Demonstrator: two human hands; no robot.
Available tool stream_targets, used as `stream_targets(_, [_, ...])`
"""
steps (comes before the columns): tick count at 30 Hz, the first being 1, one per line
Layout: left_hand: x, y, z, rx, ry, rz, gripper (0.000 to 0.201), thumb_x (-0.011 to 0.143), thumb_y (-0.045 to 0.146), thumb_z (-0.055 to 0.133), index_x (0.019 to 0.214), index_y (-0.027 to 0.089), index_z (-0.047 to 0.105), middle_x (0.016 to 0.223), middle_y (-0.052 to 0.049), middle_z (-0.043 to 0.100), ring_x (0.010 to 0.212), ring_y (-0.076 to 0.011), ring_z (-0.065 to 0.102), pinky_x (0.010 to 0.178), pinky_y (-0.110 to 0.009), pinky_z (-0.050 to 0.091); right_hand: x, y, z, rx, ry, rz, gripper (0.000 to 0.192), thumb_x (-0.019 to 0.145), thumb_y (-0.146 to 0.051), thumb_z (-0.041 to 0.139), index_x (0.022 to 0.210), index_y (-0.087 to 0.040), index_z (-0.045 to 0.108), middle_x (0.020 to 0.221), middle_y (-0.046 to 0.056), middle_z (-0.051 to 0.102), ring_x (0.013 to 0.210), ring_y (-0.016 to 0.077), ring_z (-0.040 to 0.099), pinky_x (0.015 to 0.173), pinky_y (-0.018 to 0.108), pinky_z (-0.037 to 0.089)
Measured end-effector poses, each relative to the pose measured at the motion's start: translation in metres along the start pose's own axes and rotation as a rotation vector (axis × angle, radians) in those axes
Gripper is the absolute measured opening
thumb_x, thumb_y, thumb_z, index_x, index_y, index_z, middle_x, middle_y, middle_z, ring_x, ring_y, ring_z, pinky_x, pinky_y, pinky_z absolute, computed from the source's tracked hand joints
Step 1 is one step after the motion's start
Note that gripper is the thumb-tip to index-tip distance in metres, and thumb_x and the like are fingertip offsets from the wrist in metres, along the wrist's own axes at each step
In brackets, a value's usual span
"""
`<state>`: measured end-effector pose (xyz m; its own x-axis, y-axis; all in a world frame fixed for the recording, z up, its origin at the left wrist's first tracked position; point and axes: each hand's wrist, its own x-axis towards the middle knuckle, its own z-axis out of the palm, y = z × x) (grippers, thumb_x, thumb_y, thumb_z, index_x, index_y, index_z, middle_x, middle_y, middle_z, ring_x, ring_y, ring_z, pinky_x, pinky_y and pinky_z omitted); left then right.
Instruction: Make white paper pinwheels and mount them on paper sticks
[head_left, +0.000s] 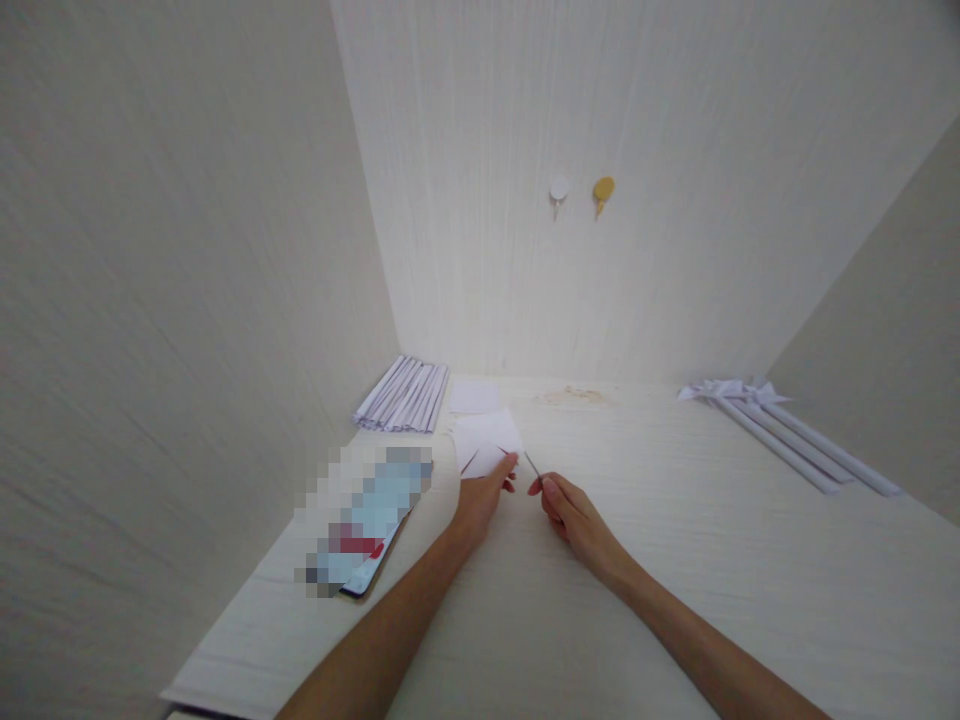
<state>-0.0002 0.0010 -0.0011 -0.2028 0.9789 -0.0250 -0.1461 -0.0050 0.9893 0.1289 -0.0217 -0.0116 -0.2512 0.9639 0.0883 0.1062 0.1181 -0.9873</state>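
My left hand (481,498) is closed near the lower edge of a white paper sheet (486,432), its thumb pointing right and its fingers curled. A thin dark line shows at its thumb and another to its left; whether these are marks or slim objects, I cannot make out. A short way to the right, my right hand (568,512) pinches a thin grey stick-like piece (532,466), which points up and left toward the paper. Behind that sheet lies a smaller white paper piece (474,396).
Rolled white paper tubes (403,394) lie side by side at the back left. A phone (375,540), partly blurred, lies by my left forearm. Long white paper sticks (795,440) with folded tops rest at right. Two hooks (603,190) hang on the back wall.
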Motion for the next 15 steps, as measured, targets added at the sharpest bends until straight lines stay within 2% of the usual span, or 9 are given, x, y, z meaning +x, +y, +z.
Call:
stream_targets(4, [-0.0028,0.0058,0.0008,-0.058,0.008,-0.015,0.016,0.059,0.031,0.061,0.062,0.016,0.060,0.067,-0.002,0.060,0.057,-0.0110,0.053,0.049,-0.021,0.042,-0.0011,0.0007,-0.0010,-0.073,-0.013,-0.007,0.036,0.082,-0.048,0.029,0.071,-0.017,0.045,0.049,-0.007,0.030,0.042,0.0067,0.027,0.038,0.020,0.019])
stream_targets(7, [-0.0056,0.0091,0.0019,-0.082,-0.030,-0.007,0.014,0.061,0.029,0.059,0.064,0.015,0.062,0.076,-0.004,0.063,0.069,-0.0139,0.056,0.052,-0.021,0.045,-0.0018,-0.0004,-0.0008,-0.103,-0.013,-0.004,0.036,0.082,-0.047,0.028,0.068,-0.018,0.043,0.046,-0.007,0.033,0.040,0.0070,0.028,0.038,0.021,0.020])
stream_targets(10, [-0.0074,0.0105,0.0030,-0.100,-0.075,-0.015,0.015,0.062,0.028,0.059,0.067,0.015,0.064,0.076,-0.006,0.064,0.075,-0.0162,0.058,0.055,-0.022,0.046,-0.0022,-0.0025,-0.0003,-0.126,-0.015,-0.004,0.036,0.082,-0.048,0.028,0.067,-0.018,0.043,0.045,-0.007,0.033,0.039,0.0073,0.028,0.038,0.021,0.021])
stream_targets(15, [-0.0071,0.0097,0.0028,-0.080,-0.120,-0.001,0.017,0.063,0.030,0.059,0.066,0.014,0.064,0.074,-0.007,0.065,0.074,-0.0168,0.058,0.056,-0.023,0.047,-0.0019,-0.0054,-0.0006,-0.155,-0.003,-0.007,0.038,0.081,-0.048,0.027,0.064,-0.018,0.042,0.045,-0.007,0.033,0.040,0.0074,0.028,0.039,0.021,0.022])
